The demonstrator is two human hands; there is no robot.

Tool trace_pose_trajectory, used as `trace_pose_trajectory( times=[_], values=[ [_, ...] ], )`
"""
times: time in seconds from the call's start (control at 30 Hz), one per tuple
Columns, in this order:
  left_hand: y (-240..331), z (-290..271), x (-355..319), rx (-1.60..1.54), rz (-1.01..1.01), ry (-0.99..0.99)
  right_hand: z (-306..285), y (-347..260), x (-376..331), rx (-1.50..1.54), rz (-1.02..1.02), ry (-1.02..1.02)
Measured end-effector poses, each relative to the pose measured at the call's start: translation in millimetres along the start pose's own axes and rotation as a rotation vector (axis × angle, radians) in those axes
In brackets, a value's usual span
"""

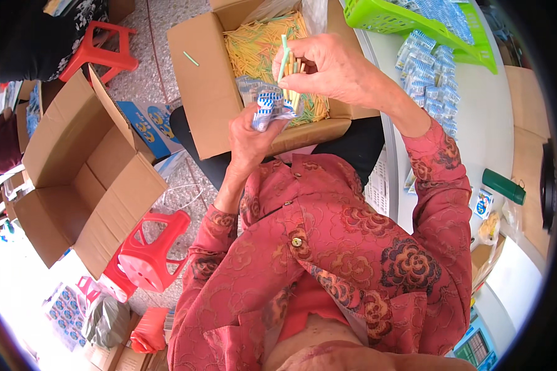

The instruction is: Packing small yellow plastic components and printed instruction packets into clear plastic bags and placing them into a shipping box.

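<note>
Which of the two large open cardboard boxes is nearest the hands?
The box full of thin yellow, orange and green sticks: the left hand and right hand are right at it. The other large box is farther left.

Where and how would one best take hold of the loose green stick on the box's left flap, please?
Probably pinch the loose green stick across its middle, coming from above, thumb and fingertip on its long sides. It looks thin and straight and lies alone on the cardboard flap, so both long sides are free.
</note>
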State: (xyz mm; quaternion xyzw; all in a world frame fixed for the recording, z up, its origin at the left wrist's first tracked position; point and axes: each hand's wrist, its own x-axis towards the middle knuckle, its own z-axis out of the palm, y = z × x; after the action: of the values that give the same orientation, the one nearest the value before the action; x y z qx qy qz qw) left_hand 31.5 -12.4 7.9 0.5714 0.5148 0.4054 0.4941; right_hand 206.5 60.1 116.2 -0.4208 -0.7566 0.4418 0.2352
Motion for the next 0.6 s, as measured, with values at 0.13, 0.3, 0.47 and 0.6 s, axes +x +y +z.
trace_pose_trajectory(
  times=[0.13, 0.3, 0.47, 0.6],
  values=[
    [8.5, 2.0, -0.5, -0.136, -0.041, -0.005, 7.4, 7.9, -1.7, 0.017, -0.079, 0.039],
    [8.0, 2.6, -2.2, -0.232, -0.095, -0.003, 11.9, 10.7, -6.6, -0.043, -0.035, 0.095],
    [10.5, 4.7, -2.7, -0.377, -0.122, 0.015, 12.7, 4.5, -11.5, 0.054, -0.058, 0.123],
    [12.1, 6.6, -2.2, -0.462, -0.102, 0.018, 13.7, 3.4, -16.7, 0.168, -0.113, 0.170]
  ],
)
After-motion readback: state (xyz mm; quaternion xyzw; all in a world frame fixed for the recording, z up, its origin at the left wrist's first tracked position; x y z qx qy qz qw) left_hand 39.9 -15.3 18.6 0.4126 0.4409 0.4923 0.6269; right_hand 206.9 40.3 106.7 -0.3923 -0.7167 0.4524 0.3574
